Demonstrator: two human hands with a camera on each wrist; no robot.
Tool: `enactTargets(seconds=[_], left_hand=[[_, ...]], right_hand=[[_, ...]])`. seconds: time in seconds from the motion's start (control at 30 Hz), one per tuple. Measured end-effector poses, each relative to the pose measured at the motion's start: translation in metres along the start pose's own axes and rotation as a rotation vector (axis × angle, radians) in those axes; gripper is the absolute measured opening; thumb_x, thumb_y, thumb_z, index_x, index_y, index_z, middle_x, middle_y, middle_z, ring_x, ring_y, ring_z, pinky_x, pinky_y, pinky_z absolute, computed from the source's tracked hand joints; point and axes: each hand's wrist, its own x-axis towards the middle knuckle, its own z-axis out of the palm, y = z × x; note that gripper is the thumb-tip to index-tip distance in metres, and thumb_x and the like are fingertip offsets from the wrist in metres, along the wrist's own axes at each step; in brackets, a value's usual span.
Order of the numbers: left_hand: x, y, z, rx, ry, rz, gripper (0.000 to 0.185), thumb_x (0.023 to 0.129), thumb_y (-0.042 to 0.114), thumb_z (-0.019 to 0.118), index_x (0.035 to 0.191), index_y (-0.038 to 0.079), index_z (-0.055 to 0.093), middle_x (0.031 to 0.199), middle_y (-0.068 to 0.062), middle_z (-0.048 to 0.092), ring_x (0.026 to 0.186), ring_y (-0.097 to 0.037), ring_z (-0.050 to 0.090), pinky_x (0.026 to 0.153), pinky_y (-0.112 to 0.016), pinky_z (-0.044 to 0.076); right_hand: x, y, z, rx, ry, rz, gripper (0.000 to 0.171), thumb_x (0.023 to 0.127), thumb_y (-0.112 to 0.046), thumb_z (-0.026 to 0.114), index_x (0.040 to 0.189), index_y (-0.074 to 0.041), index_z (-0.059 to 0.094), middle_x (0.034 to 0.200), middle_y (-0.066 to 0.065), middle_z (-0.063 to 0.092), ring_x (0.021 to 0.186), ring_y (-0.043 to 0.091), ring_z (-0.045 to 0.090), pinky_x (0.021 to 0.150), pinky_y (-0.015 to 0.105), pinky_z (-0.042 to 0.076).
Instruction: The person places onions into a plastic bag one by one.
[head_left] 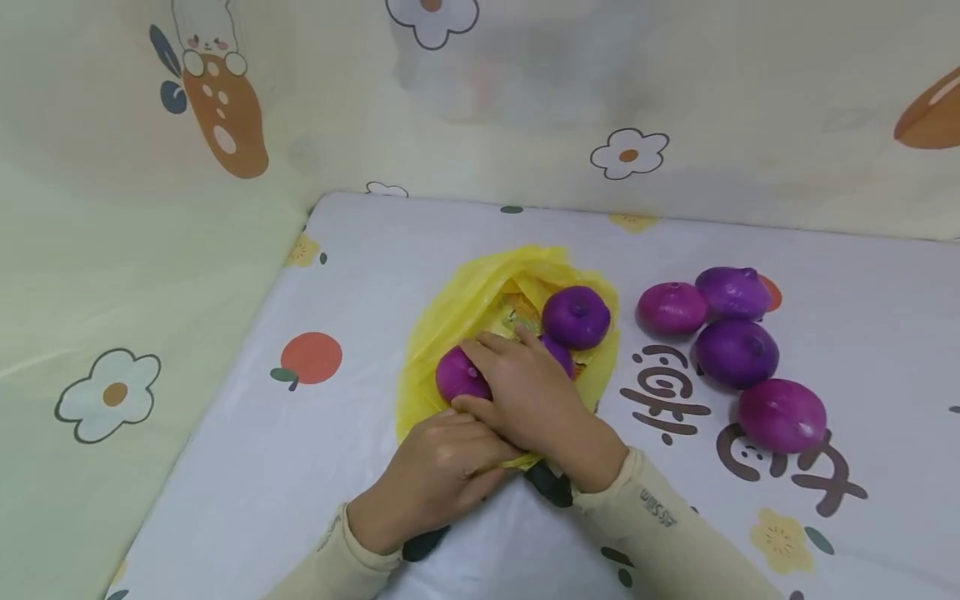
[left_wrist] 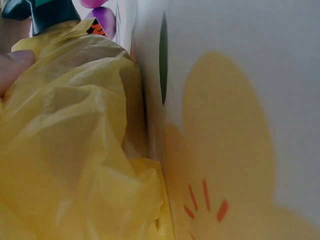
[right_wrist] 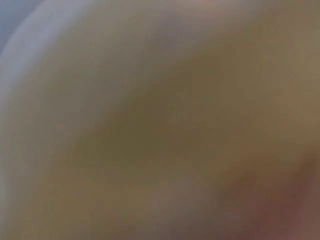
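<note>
A yellow plastic bag (head_left: pixel 431 350) lies with its mouth spread, several purple onions inside. My right hand (head_left: pixel 528 387) reaches over the near rim and holds a magenta onion (head_left: pixel 456 377), fingers over its top. Just beyond it sits a dark purple onion (head_left: pixel 576 317); another onion (head_left: pixel 557 354) is partly hidden by my hand. At the near rim, my left hand (head_left: pixel 438 467) grips the bag, its fingertips partly hidden. The left wrist view shows the crumpled side of the bag (left_wrist: pixel 75 135) with the thumb (left_wrist: pixel 15 67) against it. The right wrist view is a close blur.
To the right of the bag, a magenta onion (head_left: pixel 672 308), a violet onion (head_left: pixel 731 292), a dark purple onion (head_left: pixel 737 353) and a large magenta onion (head_left: pixel 782 415) lie in a cluster. A printed cloth (head_left: pixel 300 458) covers the table, and patterned sheeting (head_left: pixel 517 108) rises behind.
</note>
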Motion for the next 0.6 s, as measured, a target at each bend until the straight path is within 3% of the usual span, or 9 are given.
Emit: enactTargets(seconds=[0.1,0.33,0.6], left_hand=[[0.000,0.001,0.003,-0.020,0.000,-0.015,0.013,0.085,0.007,0.079,0.096,0.015,0.080,0.096,0.007,0.077,0.090,-0.005,0.071,0.086,-0.027,0.056],[-0.018,-0.002,-0.013,-0.014,-0.017,-0.118,0.016,0.084,0.011,0.081,0.100,0.015,0.082,0.098,0.007,0.078,0.091,-0.009,0.073,0.084,-0.029,0.056],[-0.028,-0.003,-0.017,-0.040,0.046,-0.167,0.013,0.083,0.013,0.085,0.095,0.017,0.081,0.088,0.009,0.077,0.078,-0.008,0.069,0.075,-0.026,0.055]], right_hand=[[-0.007,0.002,-0.005,0.042,0.035,0.004,0.059,0.091,-0.037,0.080,0.136,-0.001,0.066,0.135,0.015,0.068,0.130,0.029,0.061,0.118,0.058,0.036],[-0.007,-0.006,-0.008,0.124,0.135,-0.031,0.058,0.091,-0.037,0.080,0.136,-0.005,0.066,0.140,0.016,0.064,0.131,0.032,0.059,0.117,0.052,0.041],[-0.040,0.012,-0.034,0.162,0.158,0.100,0.065,0.090,-0.036,0.081,0.145,-0.008,0.061,0.153,0.013,0.055,0.140,0.036,0.053,0.114,0.054,0.044]])
